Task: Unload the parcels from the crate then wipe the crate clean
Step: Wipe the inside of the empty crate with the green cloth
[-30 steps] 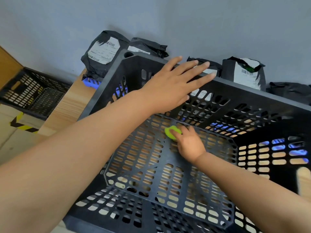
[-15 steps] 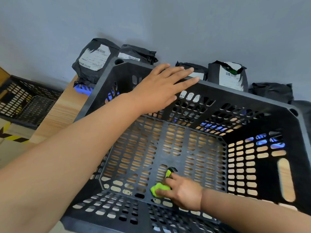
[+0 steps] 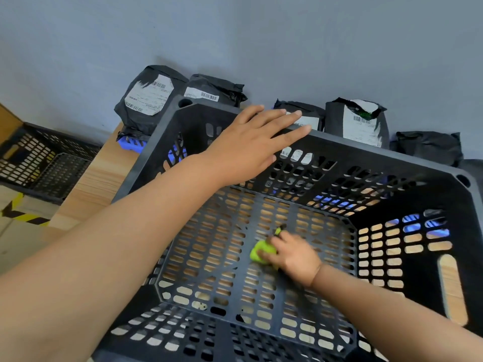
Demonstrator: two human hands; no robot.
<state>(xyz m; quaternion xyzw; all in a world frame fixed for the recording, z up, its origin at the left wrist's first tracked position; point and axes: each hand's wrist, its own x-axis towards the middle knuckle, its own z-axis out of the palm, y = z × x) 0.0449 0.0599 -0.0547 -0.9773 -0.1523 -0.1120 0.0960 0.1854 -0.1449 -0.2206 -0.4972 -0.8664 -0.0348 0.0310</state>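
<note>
While wiping inside the black perforated plastic crate (image 3: 366,151), grips a crumpled lime-green cloth (image 3: 258,250) under the curled fingers of the right hand (image 3: 294,258), pressed to the slotted floor near its middle. Rests the left hand (image 3: 248,146) flat on the far rim, fingers straight, well apart from the cloth. Shows black plastic-wrapped parcels with white labels (image 3: 149,100) outside, along the grey wall (image 3: 313,48) behind the crate. Since half a second ago, has slid cloth and right hand up from the floor's near edge; keeps the left hand on that rim.
</note>
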